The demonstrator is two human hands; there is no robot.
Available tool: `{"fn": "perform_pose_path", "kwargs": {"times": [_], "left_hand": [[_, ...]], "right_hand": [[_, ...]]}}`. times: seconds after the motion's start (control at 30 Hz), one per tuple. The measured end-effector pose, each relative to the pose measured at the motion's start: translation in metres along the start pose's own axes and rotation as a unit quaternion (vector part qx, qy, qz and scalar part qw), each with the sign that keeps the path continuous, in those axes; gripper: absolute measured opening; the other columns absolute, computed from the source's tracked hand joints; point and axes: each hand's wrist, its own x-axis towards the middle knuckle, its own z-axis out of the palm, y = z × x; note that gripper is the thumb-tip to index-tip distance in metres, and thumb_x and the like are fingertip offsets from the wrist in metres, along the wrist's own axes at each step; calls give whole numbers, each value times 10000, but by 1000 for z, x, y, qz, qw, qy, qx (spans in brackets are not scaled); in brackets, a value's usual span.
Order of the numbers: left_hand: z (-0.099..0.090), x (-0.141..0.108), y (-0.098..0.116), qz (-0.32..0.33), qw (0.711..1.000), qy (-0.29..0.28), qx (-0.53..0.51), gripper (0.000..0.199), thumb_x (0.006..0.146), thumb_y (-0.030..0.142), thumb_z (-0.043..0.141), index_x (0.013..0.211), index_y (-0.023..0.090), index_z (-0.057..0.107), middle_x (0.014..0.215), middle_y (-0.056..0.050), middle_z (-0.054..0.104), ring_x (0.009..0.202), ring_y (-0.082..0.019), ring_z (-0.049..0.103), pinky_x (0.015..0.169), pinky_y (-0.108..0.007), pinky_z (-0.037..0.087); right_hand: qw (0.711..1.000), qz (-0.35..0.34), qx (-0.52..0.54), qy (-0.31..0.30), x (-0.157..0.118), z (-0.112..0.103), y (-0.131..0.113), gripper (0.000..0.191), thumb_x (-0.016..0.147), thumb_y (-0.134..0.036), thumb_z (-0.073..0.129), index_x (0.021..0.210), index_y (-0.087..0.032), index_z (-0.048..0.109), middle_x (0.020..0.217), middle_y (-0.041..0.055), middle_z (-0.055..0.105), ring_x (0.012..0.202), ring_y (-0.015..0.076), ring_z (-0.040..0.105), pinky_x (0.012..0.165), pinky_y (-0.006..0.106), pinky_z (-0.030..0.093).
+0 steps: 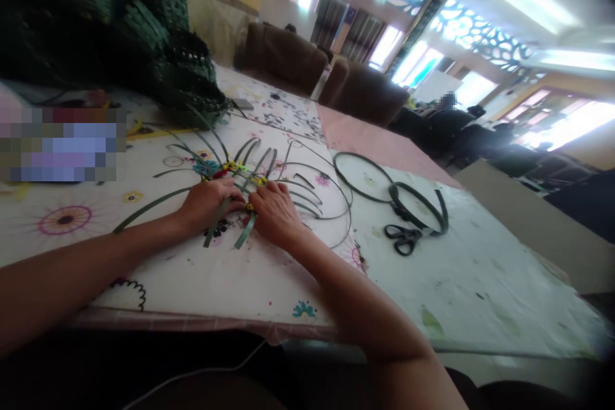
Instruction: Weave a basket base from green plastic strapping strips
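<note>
Fingers of the left hand and of the right hand meet closely from where I stand, bent and drawn together on the near edge of a green strip weave. Both pairs of fingertips look pinched onto it, though I cannot tell which single strand each one grips.

The weave lies flat on the flowered tablecloth, just ahead of the knuckles and between the two hands, with bits of yellow and red worked into its middle. Its loose strips splay outward: some arc away to the far side, others curl off toward the right hand's side, and one long strip bows out to the left beyond the left wrist.

What counts here is the pair of short strip ends pointing back at the person. Their length runs nearly straight toward the body, slanting slightly left. One drops past the left fingers, the other comes out beneath the right fingertips, so each hand has its own end nearest.

Well apart to the right, nearer the right arm, lie black scissors beside a coiled strip.
</note>
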Motion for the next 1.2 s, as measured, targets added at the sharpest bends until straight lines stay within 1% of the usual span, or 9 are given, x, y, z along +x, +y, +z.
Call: {"fn": "perform_pose_path", "kwargs": {"times": [0.1,0.27,0.47,0.6,0.7,0.83,0.97,1.13,1.2], "left_hand": [[0,1,-3,0,1000,-4,-11,289,953,436,627,871,227,808,905,-57,690,826,-208,650,702,-302,440],[-2,3,-10,19,997,5,-75,284,925,468,635,863,246,801,861,-37,684,818,-199,655,716,-289,460],[-10,5,-9,21,992,37,-115,274,940,405,601,882,203,778,872,-63,687,816,-217,649,738,-324,486],[-12,6,-7,-1,992,76,-104,261,942,388,610,881,192,772,871,-61,689,802,-216,637,753,-335,482],[-11,5,-7,-6,992,97,-86,256,950,394,618,910,184,760,883,-59,688,802,-211,629,759,-330,473],[-10,4,-11,3,990,117,-80,261,959,411,610,925,179,727,896,-56,688,793,-202,626,746,-316,465],[-9,5,-14,3,989,115,-97,275,964,434,589,892,198,710,872,-52,686,791,-205,632,736,-306,473],[-15,5,-10,-12,989,92,-111,284,959,433,558,890,193,693,897,-58,701,843,-217,657,769,-319,480],[-17,5,-7,1,990,89,-108,296,953,444,553,896,187,689,909,-68,706,860,-226,662,779,-330,486]], "right_hand": [[1000,-29,-10,3,0,4,2,191,1001,-162,537,1003,-157,728,964,110,706,1049,257,531,936,382,349],[997,-79,-9,8,2,10,12,197,949,-81,563,918,-151,745,908,88,706,990,240,539,906,366,354],[993,-88,-22,73,4,15,20,226,991,-100,549,906,-166,748,903,87,699,937,231,521,891,365,349],[986,-75,-55,141,6,18,22,322,1058,-146,474,877,-166,740,918,98,693,949,232,515,885,378,330],[980,-80,-67,168,7,18,24,357,1091,-190,432,914,-162,740,907,96,687,936,228,511,865,377,328],[981,-83,-73,158,5,17,23,366,1103,-198,402,927,-162,721,870,94,664,871,216,504,770,371,317],[989,-68,-65,114,4,17,22,362,1094,-163,388,926,-174,708,920,92,678,819,191,519,650,357,264],[994,-35,-26,98,4,19,24,299,1070,-203,446,918,-207,703,885,51,683,742,157,531,600,345,212],[994,-34,-9,99,2,20,26,320,1071,-244,444,872,-205,692,858,40,675,695,144,513,590,339,204]]}}
